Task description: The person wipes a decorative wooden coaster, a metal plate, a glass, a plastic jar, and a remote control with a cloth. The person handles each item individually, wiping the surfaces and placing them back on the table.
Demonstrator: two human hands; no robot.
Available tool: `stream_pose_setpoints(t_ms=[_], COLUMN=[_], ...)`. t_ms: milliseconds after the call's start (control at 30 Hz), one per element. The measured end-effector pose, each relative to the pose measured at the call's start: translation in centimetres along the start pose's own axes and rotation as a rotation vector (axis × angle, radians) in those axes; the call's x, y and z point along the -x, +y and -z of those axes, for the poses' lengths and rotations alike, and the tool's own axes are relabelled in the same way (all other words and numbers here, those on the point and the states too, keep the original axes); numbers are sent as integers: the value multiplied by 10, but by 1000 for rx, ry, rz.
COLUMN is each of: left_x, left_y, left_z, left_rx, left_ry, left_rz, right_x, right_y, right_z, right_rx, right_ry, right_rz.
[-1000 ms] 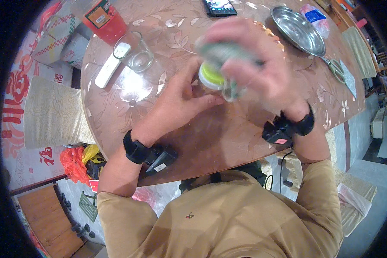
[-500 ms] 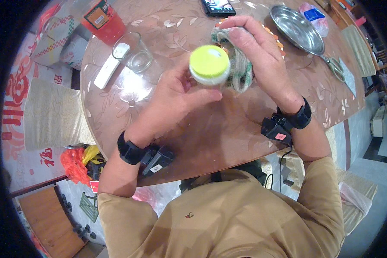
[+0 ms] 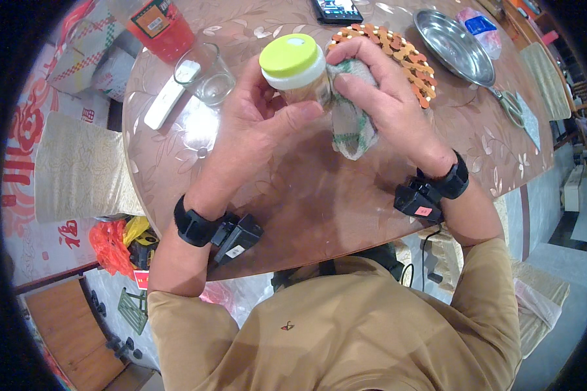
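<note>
Clear jar (image 3: pixel 306 93), lime lid (image 3: pixel 287 55) — left hand (image 3: pixel 257 114) grips it; right hand (image 3: pixel 391 98) clutches checked cloth (image 3: pixel 353 127).

There is 1 jar (image 3: pixel 295 73) with 1 lid (image 3: pixel 288 55), above 1 table (image 3: pixel 319 202). At the jar's sides are 2 hands: 1 left hand (image 3: pixel 257 114) on its left, 1 right hand (image 3: pixel 391 91) on its right. Just right of the jar is 1 cloth (image 3: pixel 353 127). Nearer the wearer than the jar are 2 black boxes, 1 left box (image 3: pixel 238 238) and 1 right box (image 3: pixel 416 199). To the jar's left: 1 bottle (image 3: pixel 156 29), 1 drinking glass (image 3: pixel 205 75), 1 white oblong case (image 3: pixel 171 98). Beyond the jar, rightward: 1 phone (image 3: pixel 338 10). To the jar's right: 1 mat (image 3: pixel 411 62), 1 metal dish (image 3: pixel 453 49), 1 packet (image 3: pixel 481 29), 1 pair of scissors (image 3: pixel 512 111).
</note>
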State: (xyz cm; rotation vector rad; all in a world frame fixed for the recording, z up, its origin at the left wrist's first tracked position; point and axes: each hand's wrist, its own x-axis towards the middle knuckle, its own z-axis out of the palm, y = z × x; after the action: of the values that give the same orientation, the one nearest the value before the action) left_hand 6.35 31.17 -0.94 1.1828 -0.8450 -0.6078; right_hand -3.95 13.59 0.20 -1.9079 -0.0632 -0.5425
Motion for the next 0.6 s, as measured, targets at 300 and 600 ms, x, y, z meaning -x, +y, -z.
stream_pose_setpoints(t_ms=[300, 600], left_x=[-1, -1], left_y=[6, 2], left_z=[1, 2], left_rx=[-30, -13], left_ry=[77, -46], left_rz=[-73, 43], right_x=[0, -2], right_y=[-2, 6], right_z=[2, 3], right_rx=[5, -153], right_ry=[-55, 10], right_rz=[-108, -160])
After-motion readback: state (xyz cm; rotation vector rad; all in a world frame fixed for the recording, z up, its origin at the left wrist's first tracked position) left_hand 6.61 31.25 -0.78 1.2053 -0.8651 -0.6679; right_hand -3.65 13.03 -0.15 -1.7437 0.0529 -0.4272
